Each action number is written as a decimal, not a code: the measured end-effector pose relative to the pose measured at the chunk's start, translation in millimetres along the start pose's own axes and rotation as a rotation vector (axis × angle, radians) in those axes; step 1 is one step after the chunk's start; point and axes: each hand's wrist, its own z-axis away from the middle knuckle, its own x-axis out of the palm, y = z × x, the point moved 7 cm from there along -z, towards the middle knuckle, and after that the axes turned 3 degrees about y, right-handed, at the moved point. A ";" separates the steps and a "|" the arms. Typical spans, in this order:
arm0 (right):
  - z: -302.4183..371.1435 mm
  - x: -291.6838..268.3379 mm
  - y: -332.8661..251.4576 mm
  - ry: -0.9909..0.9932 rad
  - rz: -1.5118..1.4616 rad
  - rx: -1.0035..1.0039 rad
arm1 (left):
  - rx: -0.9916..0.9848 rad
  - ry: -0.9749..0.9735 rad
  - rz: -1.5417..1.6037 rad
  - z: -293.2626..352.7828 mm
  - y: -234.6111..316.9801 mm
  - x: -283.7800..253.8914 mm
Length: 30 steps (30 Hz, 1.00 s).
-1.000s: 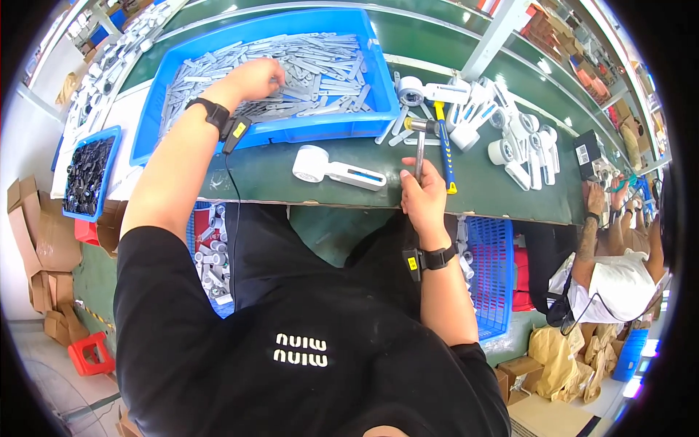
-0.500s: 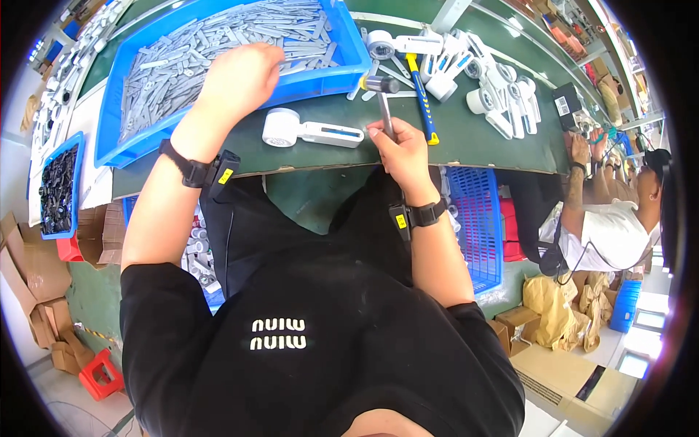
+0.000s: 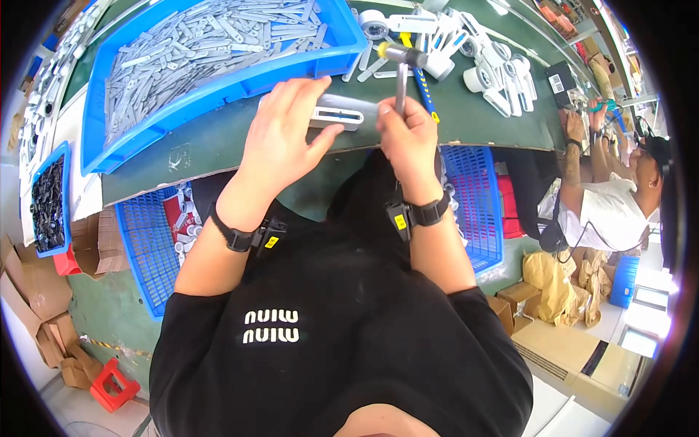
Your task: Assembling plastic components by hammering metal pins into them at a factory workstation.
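My left hand (image 3: 285, 131) curls over a white plastic part with a slotted handle (image 3: 339, 116), thumb on the near side and fingers on the far side. The palm hides the part's round end. A blurred light-grey strip (image 3: 351, 103) spans from the left fingers toward my right hand, above the slot; which fingers bear it is unclear. In my closed right hand (image 3: 409, 138) is a small mallet (image 3: 401, 86) with a metal handle, held upright, its yellow-and-black head on top. Behind it lies a blue-and-yellow handled hammer (image 3: 426, 95).
A blue tray (image 3: 218, 109) heaped with grey strips stands at the back left. Several white parts (image 3: 502, 76) are piled at the back right. Below the table edge are blue baskets (image 3: 473, 197). A co-worker (image 3: 608, 193) sits at the right.
My left hand has moved from the tray down to the white part, and a grey strip now shows beside it. The mallet stays in my right hand, raised slightly.
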 end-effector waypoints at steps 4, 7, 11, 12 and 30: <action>-24.5 -19.9 26.8 0.000 -0.416 0.038 | -0.040 -0.186 -0.122 -3.5 8.2 31.3; -34.4 -28.9 40.7 0.148 -0.503 0.105 | -0.024 -0.327 -0.192 1.1 8.2 60.7; -36.8 -17.2 37.8 0.035 -0.368 0.180 | -0.031 -0.345 -0.215 4.0 -2.0 82.4; -35.9 -17.7 40.1 0.040 -0.369 0.181 | -0.042 -0.339 -0.219 4.1 -4.7 84.8; -1.5 10.1 16.1 -0.155 -0.244 0.138 | -0.089 -0.344 -0.149 5.1 -36.6 21.5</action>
